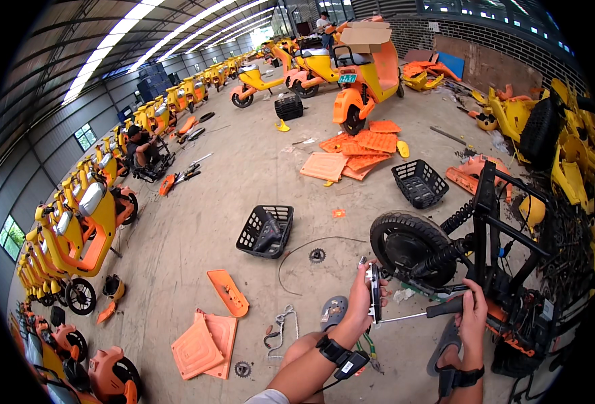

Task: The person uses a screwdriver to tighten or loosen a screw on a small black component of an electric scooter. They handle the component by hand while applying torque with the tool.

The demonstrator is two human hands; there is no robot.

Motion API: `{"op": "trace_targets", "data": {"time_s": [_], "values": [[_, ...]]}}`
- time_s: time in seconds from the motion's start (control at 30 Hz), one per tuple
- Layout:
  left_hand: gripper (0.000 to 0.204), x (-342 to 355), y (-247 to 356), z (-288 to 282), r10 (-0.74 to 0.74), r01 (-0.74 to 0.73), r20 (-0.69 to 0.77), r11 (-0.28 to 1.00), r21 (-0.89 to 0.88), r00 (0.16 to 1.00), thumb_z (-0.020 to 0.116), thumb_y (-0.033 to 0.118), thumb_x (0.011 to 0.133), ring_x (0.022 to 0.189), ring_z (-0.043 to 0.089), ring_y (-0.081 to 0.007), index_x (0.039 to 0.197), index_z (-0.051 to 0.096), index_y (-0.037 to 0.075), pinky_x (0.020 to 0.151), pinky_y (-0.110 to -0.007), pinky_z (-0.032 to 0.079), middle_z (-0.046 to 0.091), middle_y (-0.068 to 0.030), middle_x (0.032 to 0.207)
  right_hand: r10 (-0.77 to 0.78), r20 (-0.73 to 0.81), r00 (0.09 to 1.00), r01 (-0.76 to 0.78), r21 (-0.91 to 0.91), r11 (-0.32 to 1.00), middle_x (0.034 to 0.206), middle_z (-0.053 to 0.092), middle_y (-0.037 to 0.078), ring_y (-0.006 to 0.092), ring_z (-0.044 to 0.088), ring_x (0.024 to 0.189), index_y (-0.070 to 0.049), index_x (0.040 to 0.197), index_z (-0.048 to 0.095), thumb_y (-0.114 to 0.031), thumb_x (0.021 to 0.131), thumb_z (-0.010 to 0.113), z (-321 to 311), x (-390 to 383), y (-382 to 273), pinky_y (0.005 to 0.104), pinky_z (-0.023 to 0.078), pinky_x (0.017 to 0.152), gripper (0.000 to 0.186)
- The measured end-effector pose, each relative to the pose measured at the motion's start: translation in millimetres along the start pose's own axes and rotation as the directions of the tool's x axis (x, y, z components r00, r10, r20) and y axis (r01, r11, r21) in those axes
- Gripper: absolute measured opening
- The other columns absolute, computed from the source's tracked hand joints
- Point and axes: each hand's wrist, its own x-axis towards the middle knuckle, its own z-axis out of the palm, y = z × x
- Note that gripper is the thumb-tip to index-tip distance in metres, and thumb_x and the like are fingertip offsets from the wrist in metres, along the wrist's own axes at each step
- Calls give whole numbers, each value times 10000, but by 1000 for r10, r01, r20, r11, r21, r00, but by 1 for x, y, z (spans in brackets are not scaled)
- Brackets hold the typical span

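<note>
My left hand (360,295) is closed around a thin, flat part (376,293) with a dark face and a pale rim, held upright on edge. A dark-handled screwdriver (444,308) is in my right hand (474,314), its metal shaft pointing left. The tip reaches the lower end of the flat part; whether it touches cannot be made out. Just beyond my hands lies a stripped black scooter frame (506,232) with its rear wheel (408,246) and coil shock absorbers (455,219). Green-handled pliers (371,350) rest on the floor below my left hand.
Black baskets (265,231) (420,183), orange panels (206,343), a sprocket (317,255) and a cable (280,269) lie on the floor. Yellow body panels (570,148) pile up at right. Scooters (82,222) line the left, where another person (146,151) sits.
</note>
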Motion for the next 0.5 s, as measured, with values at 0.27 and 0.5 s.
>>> {"op": "trace_targets", "data": {"time_s": [0.27,0.5], "values": [[512,-4,4,6,9,-10,30,999,32,1000,321,558,1025,685,546,-137,1419,421,247,577,-306,486,558,-65,885,-210,-25,977,211,144,967,752,596,19,76,525,563,-67,1286,539,-235,1003,420,-1,6,25,204,398,484,350],[496,-7,2,10,5,-6,21,999,38,1000,329,546,1028,682,553,-140,1400,434,235,587,-312,491,574,-71,876,-64,6,998,62,181,982,862,556,14,59,476,582,-42,1215,581,-188,990,457,-6,-3,14,198,377,500,296]]}}
